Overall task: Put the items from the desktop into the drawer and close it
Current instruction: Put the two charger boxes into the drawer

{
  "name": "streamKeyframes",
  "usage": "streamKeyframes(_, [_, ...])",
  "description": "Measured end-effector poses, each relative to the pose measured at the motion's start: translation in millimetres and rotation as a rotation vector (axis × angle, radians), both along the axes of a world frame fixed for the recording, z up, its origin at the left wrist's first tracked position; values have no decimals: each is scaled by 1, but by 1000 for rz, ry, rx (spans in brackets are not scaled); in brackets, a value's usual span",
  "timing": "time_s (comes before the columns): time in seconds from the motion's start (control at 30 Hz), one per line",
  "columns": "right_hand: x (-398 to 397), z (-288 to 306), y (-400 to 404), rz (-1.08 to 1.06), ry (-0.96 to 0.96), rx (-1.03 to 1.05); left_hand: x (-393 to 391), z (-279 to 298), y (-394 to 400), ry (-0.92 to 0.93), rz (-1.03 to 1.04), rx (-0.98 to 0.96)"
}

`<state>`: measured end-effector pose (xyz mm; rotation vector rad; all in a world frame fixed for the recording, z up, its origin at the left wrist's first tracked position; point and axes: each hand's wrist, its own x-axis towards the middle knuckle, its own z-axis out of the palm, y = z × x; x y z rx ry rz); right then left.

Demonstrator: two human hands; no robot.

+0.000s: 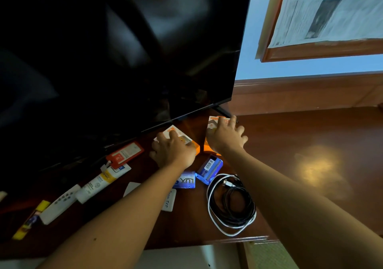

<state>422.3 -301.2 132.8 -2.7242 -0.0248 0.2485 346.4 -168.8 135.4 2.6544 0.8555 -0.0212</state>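
Closest to the person, a pale edge shows below the counter (300,165) lip; it may be the drawer, but I cannot tell from here. Just past the lip lies a loose coil of black and white cables (232,204), and left of it a white card (169,200), a white remote (60,204), a yellow lighter (31,220) and a white tube (97,183). Further in sit a blue soap packet (185,180) and a blue box with a barcode (209,169), side by side, with a red tag (124,153) off to the left under the television (124,51). Farthest of all, right below the screen's lower edge, are the two things being reached for. The left hand (174,151) lies flat over an orange and white box (186,139), fingers spread across its top, not yet curled under it. The right hand (227,137) is on a second orange box (213,123), thumb at its left edge and fingers over the top, so that grip looks to be closing round it, though I cannot tell if it is firm. Each box sits directly under its own hand, its long side running away from the person toward the screen. Judging by that, both must be drawn back toward the body, over the clutter.
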Motion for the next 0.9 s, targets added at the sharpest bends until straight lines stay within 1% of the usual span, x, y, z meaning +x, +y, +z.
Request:
streamKeyframes(0.07, [2,-1,6,-118,62,-32,6,3,-3,1,174,-36])
streamKeyframes(0.17, [7,-5,12,-163,101,-45,22,0,-2,10,315,-191])
streamKeyframes(0.23, [9,-10,11,-157,67,-3,30,-5,-1,28,361,-274])
streamKeyframes(0.37, [9,-11,1,-124,2,73,35,-6,-4,2,376,-325])
streamKeyframes(0.5, [1,-3,-12,-89,-58,109,32,1,-14,-85,325,-333])
streamKeyframes(0.57, [-8,5,-17,-80,-87,121,27,6,-20,-149,267,-338])
streamKeyframes(0.67, [-27,20,-22,-80,-119,136,12,15,-24,-216,163,-296])
streamKeyframes(0.8, [-72,41,-29,-98,-144,170,-28,33,-24,-347,45,-322])
streamKeyframes(0.9, [-120,50,-32,-99,-155,185,-74,44,-21,-364,-8,-293])
